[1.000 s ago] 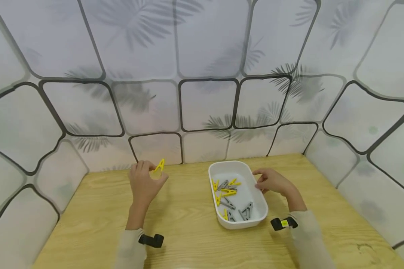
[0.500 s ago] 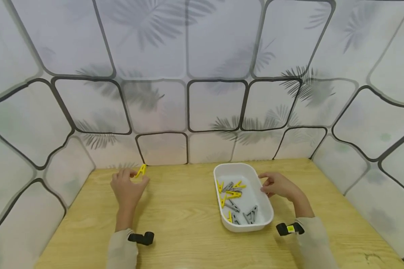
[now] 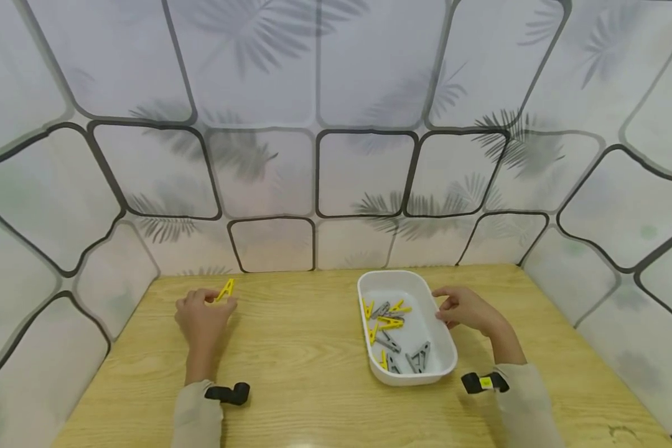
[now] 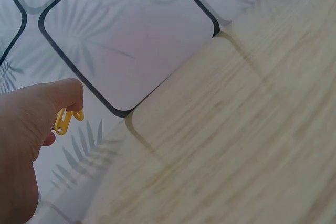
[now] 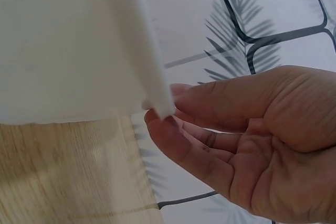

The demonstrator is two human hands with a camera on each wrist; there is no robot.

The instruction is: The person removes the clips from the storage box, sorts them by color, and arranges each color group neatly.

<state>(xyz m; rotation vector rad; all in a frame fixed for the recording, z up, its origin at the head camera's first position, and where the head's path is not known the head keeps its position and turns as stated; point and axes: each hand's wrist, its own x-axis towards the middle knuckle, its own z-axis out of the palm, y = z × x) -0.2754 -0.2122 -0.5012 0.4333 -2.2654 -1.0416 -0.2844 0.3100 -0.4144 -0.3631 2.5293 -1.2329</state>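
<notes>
Between thumb and fingers, my left hand (image 3: 203, 318) pinches a yellow clothespin (image 3: 226, 289) over the left part of the table. The left wrist view shows the same clothespin (image 4: 64, 120) partly covered by the fingers. On the right, my right hand (image 3: 466, 308) grips the right rim of a white rectangular bin (image 3: 447, 348). Seen from the right wrist, the fingertips (image 5: 170, 135) curl under the bin's edge with the thumb on its outer side. Several yellow clothespins (image 3: 391, 323) and several grey clothespins (image 3: 420, 358) lie loose in the bin, mostly along its left side.
The light wooden table (image 3: 302, 373) runs back to a patterned wall curtain (image 3: 358, 174) with black outlines and leaf prints. The curtain also closes off the left and right sides. Black camera straps sit on both wrists.
My left hand has moved left and lower in the view, carrying the yellow clothespin. The right hand keeps its grip on the bin's rim; the head view has shifted slightly.
</notes>
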